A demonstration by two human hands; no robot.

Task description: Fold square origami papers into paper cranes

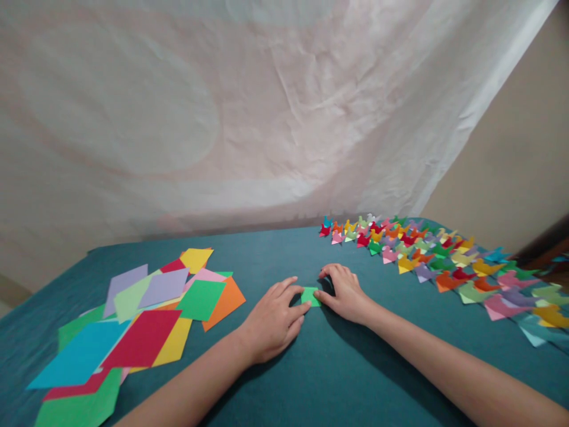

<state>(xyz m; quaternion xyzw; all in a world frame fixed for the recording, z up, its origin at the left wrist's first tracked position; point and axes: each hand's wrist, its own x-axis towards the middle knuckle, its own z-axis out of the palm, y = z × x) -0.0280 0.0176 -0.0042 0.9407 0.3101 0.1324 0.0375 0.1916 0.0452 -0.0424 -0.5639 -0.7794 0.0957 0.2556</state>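
Note:
A small folded piece of green paper (pixel 311 296) lies on the table between my hands. My left hand (pixel 278 314) holds it from the left, thumb and index finger pressed on its left part, while the other fingers spread over the tabletop. From the right, the thumb of my right hand (pixel 344 293) presses on the paper's right edge. The index finger of that hand curls above, apart from the thumb. The fingertips cover some of the paper's edges.
Loose sheets of coloured paper (pixel 144 338) overlap in a pile on the left. Along the right stand rows of small folded paper birds (pixel 406 264) in many colours. A dark teal cloth (pixel 275 249) covers the table, and a pale fabric sheet (pixel 267 118) hangs behind it.

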